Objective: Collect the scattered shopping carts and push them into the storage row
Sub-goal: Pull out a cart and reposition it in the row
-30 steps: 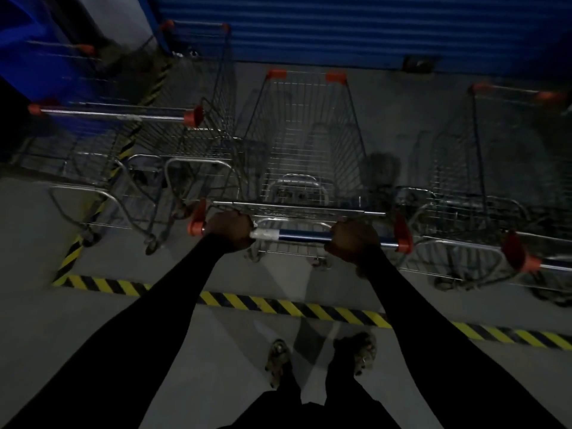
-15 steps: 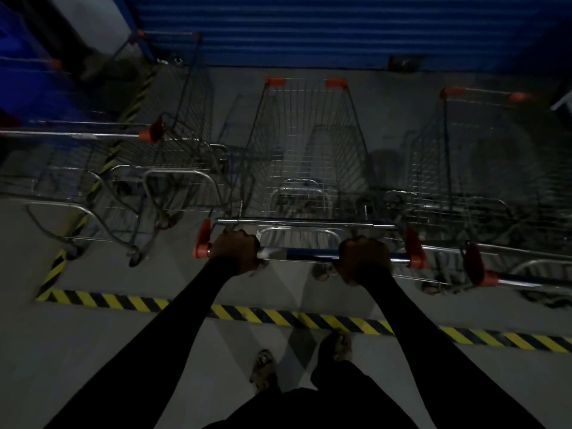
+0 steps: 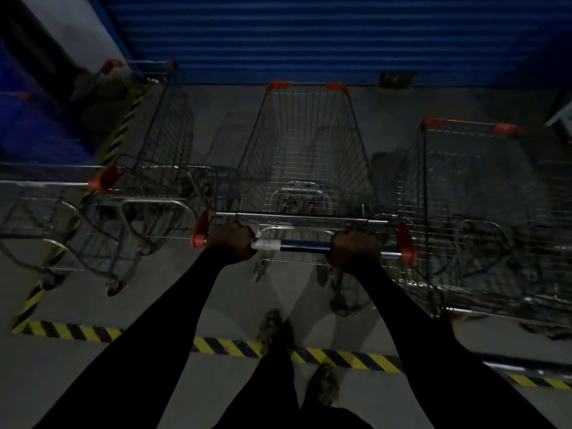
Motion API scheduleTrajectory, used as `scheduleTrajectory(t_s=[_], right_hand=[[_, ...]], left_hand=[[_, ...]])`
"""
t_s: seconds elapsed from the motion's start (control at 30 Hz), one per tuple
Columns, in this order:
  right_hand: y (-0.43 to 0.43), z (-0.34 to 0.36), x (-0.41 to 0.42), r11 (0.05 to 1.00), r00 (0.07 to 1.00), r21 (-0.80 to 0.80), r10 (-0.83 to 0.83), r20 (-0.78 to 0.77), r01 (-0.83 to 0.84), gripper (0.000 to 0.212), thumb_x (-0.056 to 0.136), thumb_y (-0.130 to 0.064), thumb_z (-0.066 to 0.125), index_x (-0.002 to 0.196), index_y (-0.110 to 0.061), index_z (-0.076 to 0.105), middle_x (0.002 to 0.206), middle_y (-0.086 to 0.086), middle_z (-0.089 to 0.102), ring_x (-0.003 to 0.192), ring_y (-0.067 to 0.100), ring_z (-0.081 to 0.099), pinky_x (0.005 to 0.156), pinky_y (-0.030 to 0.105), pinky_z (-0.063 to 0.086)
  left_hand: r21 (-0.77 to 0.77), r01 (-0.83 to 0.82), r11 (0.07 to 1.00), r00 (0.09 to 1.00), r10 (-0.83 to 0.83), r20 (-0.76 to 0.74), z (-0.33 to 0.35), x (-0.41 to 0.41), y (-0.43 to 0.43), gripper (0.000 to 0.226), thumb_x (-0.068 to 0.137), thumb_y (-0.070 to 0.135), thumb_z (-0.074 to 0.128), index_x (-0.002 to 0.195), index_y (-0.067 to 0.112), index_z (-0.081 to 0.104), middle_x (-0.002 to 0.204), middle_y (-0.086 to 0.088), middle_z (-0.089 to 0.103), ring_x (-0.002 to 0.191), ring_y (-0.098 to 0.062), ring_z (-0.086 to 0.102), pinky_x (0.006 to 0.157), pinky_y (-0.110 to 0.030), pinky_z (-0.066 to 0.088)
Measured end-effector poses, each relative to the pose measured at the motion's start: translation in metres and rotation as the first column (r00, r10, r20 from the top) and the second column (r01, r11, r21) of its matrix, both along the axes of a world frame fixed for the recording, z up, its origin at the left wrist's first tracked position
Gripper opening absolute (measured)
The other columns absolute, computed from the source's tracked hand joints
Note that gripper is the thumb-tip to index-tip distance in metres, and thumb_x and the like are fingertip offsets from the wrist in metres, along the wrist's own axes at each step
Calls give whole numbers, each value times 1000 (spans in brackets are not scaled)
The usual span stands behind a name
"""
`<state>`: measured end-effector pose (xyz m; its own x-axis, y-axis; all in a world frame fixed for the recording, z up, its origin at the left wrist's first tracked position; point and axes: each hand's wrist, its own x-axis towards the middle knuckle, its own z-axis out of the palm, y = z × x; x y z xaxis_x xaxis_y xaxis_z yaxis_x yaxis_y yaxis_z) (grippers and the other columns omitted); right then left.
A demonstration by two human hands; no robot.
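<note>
In front of a blue roller shutter [image 3: 309, 35], in dim light, the head view shows a wire shopping cart [image 3: 309, 156] with its nose toward the shutter. It stands between a left cart [image 3: 161, 134] and a right cart [image 3: 483, 205]. Its handle bar [image 3: 305, 244] is gripped by both hands. The left hand [image 3: 230, 243] is curled round the bar just inside the left orange end cap [image 3: 198, 235], and the right hand [image 3: 353, 250] is wrapped round it near the opposite cap. The rear wheels [image 3: 340, 305] are seen just beyond the yellow-and-black floor stripe [image 3: 356, 360].

The step in hand is judged to be the last push of this cart into its slot in the storage row. It is best done with equal pressure through both fists, so that the basket is held square to the shutter and not swung into either neighbour. The gap on the right looks narrow, since the right cart's near corner lies just beside that end of the handle. A slight bias to the left may therefore be warranted. The push should be eased off before the nose is brought against the shutter. How much floor remains ahead cannot be gauged with certainty from this angle.
</note>
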<state>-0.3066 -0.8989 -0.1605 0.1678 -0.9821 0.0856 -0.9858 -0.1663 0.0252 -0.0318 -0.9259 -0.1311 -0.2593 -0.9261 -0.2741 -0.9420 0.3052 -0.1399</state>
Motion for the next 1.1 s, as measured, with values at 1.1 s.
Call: scheduleTrajectory(t_s=[1.1], right_hand=[[-277,21,-7,940,985,295,-156,-76,172,43,76,-54,60,102,-20,64,104,6,67,98,29,64,83,36,48]], left_hand=[[33,108,994,992,-106,-66,-3,-7,-291,39,84,50,55,105,18,67,113,-7,67,106,-27,62,85,-36,48]])
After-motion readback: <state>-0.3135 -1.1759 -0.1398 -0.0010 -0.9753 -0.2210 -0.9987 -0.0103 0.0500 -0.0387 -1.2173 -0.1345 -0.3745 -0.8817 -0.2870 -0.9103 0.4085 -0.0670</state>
